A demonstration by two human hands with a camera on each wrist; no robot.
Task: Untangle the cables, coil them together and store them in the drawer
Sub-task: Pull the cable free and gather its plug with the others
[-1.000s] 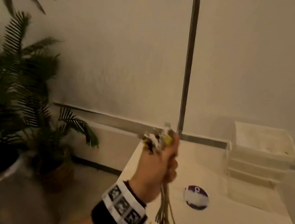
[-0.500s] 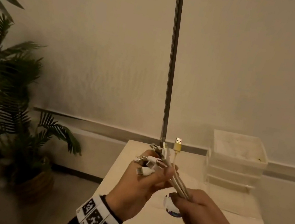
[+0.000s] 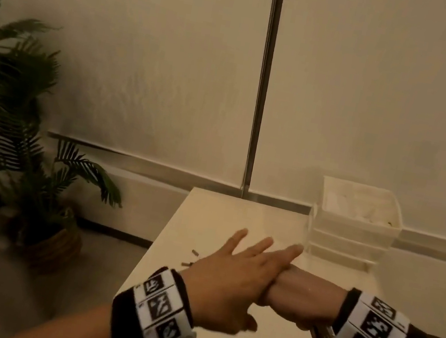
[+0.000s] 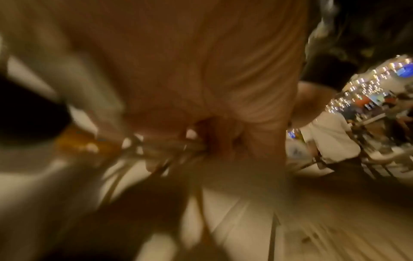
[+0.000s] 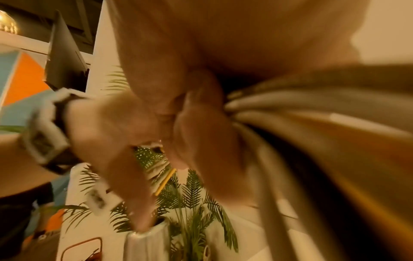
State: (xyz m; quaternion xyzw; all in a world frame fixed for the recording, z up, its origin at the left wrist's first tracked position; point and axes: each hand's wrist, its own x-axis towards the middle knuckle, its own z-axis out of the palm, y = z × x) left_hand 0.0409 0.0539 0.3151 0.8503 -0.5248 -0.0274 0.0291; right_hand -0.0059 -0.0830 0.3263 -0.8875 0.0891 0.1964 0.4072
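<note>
My right hand (image 3: 309,300) is a fist gripping the bundle of cables (image 3: 319,334), which hangs down past its wristband. In the right wrist view its fingers (image 5: 201,134) curl round the pale cables (image 5: 290,109), and white and yellow plug ends (image 5: 164,178) stick out beyond the fist. My left hand (image 3: 260,253) lies across the right fist with its fingers straight and spread. Two small plug tips (image 3: 190,258) show just left of it. The left wrist view is blurred and shows cables (image 4: 161,146) under the palm. The white drawer unit (image 3: 354,230) stands shut at the table's back right.
The white table (image 3: 236,219) runs from the wall towards me, with its left edge close to my left wrist. Potted palms (image 3: 13,132) stand on the floor to the left. A metal strip (image 3: 262,86) runs up the wall behind.
Both hands came down from chest height to just above the table. My left hand let go of the plug ends and spread its fingers; the right hand now holds the bundle.
</note>
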